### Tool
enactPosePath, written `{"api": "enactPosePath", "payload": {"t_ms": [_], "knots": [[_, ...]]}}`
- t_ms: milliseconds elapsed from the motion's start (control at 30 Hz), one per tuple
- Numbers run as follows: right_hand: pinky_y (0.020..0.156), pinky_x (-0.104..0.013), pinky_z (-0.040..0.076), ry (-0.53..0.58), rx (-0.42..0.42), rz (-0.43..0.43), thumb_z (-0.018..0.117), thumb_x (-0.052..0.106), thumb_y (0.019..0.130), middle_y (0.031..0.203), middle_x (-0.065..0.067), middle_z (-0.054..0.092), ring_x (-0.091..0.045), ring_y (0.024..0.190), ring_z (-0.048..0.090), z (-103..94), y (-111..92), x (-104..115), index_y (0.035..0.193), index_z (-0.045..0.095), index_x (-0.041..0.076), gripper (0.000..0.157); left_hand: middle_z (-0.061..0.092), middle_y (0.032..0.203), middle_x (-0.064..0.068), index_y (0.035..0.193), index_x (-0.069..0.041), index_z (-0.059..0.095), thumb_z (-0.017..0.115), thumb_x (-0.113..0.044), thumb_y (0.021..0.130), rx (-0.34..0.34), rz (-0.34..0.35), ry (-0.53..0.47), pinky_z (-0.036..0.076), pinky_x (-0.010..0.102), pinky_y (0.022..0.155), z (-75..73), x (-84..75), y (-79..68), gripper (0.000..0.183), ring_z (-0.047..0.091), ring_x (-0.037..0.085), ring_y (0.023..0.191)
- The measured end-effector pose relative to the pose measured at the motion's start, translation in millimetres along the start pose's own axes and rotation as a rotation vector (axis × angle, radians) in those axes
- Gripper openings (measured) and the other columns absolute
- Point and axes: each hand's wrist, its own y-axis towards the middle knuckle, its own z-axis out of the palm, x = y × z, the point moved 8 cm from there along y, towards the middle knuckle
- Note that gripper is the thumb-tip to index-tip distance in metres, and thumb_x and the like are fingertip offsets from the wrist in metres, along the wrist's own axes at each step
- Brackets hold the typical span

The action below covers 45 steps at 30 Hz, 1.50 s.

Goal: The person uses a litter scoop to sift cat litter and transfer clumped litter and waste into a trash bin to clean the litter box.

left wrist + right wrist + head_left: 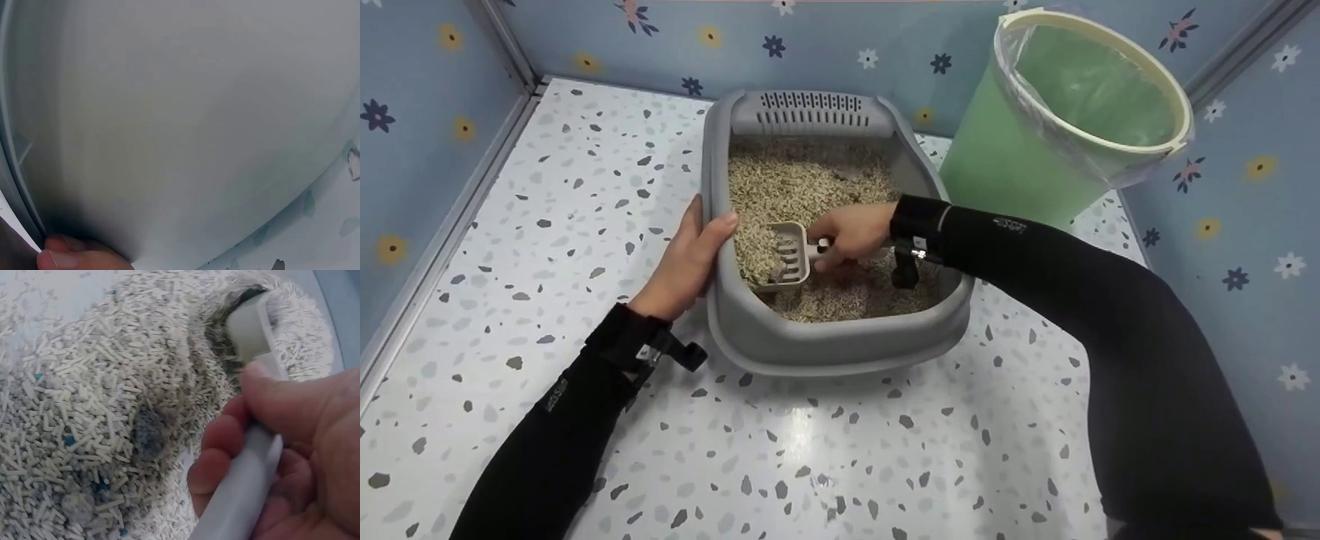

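A grey litter box stands on the floor, with pale pellet litter inside. My left hand grips the box's left rim, its thumb on top; in the left wrist view its fingertips touch the outer wall below the rim. My right hand reaches into the box and holds a slotted litter scoop by the handle. Pellets cover the scoop's front part near the left wall. In the right wrist view, fingers and thumb curl round the handle, and a dark grey clump lies in the litter.
A green waste bin with a clear plastic liner stands behind the box on the right. Blue flowered wall panels enclose the back and sides. The floor is white with grey speckles.
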Motion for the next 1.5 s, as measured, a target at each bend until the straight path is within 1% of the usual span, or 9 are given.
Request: {"api": "enactPosePath", "payload": {"t_ms": [133,233,433,633,833,1033,1167,1300,1500], "knots": [[0.079,-0.032,0.05,0.022,-0.008,-0.024,0.073,0.02,0.109,0.098,-0.001,0.061,-0.017,0.087,0.058,-3.4,-1.3,0.4,0.11,0.068,0.012,0.01,-0.005,0.186,0.015,0.179,-0.01,-0.007,0.057,-0.058,0.109,0.007,-0.024,0.018,0.012,0.042,0.138,-0.4,0.3,-0.7,0.106,0.009,0.029,0.17],[0.076,-0.031,0.048,0.021,-0.008,-0.007,0.073,0.022,0.109,0.095,0.0,0.058,-0.016,0.083,0.055,-5.2,-4.6,-0.8,0.107,0.065,0.014,0.012,-0.009,0.185,0.014,0.177,-0.008,-0.01,0.056,-0.058,0.108,0.009,-0.035,0.025,0.006,0.037,0.137,-0.8,0.4,-0.7,0.108,0.003,0.024,0.17],[0.071,-0.03,0.046,0.068,-0.046,0.033,0.073,0.021,0.11,0.091,0.0,0.06,-0.016,0.077,0.054,-16.0,-15.4,-5.0,0.103,0.065,0.014,0.013,-0.004,0.185,0.016,0.178,-0.006,-0.007,0.057,-0.057,0.108,0.006,-0.017,0.015,0.008,0.036,0.137,0.0,-1.3,1.7,0.107,0.008,0.025,0.17],[0.077,-0.032,0.052,0.116,-0.113,0.068,0.072,0.022,0.11,0.093,-0.003,0.067,-0.019,0.083,0.061,-30.7,-29.1,-9.2,0.104,0.068,0.012,0.012,-0.006,0.185,0.016,0.177,-0.006,-0.007,0.058,-0.055,0.108,0.004,-0.007,0.007,0.007,0.036,0.137,1.0,-3.3,2.3,0.106,0.004,0.025,0.17],[0.075,-0.029,0.05,0.171,-0.222,0.055,0.07,0.023,0.112,0.086,-0.002,0.066,-0.015,0.077,0.059,-47.8,-52.1,-9.7,0.099,0.067,0.01,0.018,0.006,0.185,0.016,0.179,-0.01,0.001,0.058,-0.052,0.109,0.005,0.023,-0.009,0.014,0.041,0.138,2.0,-6.0,2.9,0.1,0.017,0.028,0.168],[0.076,-0.03,0.06,0.286,-0.322,0.006,0.071,0.021,0.112,0.081,-0.003,0.069,-0.016,0.075,0.067,-60.3,-80.4,-2.3,0.108,0.071,0.005,0.016,0.017,0.181,0.019,0.18,-0.012,0.006,0.058,-0.054,0.109,0.006,0.012,-0.005,0.023,0.049,0.136,1.9,-4.2,1.5,0.097,0.029,0.033,0.162],[0.073,-0.034,0.063,0.341,-0.335,-0.013,0.068,0.02,0.114,0.081,-0.007,0.071,-0.02,0.073,0.07,-61.0,-98.1,1.4,0.111,0.07,0.005,0.016,0.013,0.183,0.018,0.18,-0.013,0.002,0.056,-0.056,0.109,0.008,-0.009,-0.004,0.022,0.047,0.136,1.0,-0.8,-0.1,0.099,0.026,0.032,0.163],[0.067,-0.034,0.062,0.316,-0.35,-0.008,0.066,0.025,0.115,0.081,-0.011,0.072,-0.022,0.069,0.071,-58.3,-116.5,2.2,0.11,0.069,0.007,0.019,0.006,0.185,0.015,0.18,-0.012,-0.001,0.055,-0.056,0.11,0.009,-0.012,-0.007,0.015,0.042,0.137,0.1,1.0,-1.7,0.1,0.019,0.027,0.166],[0.06,-0.034,0.06,0.318,-0.425,0.032,0.066,0.03,0.115,0.077,-0.011,0.069,-0.02,0.061,0.066,-52.6,-143.3,-6.1,0.107,0.067,0.007,0.025,0.022,0.177,0.02,0.18,-0.013,0.009,0.055,-0.057,0.11,-0.002,0.006,0.005,0.024,0.047,0.134,-0.1,0.7,-0.6,0.095,0.033,0.031,0.156]]}}
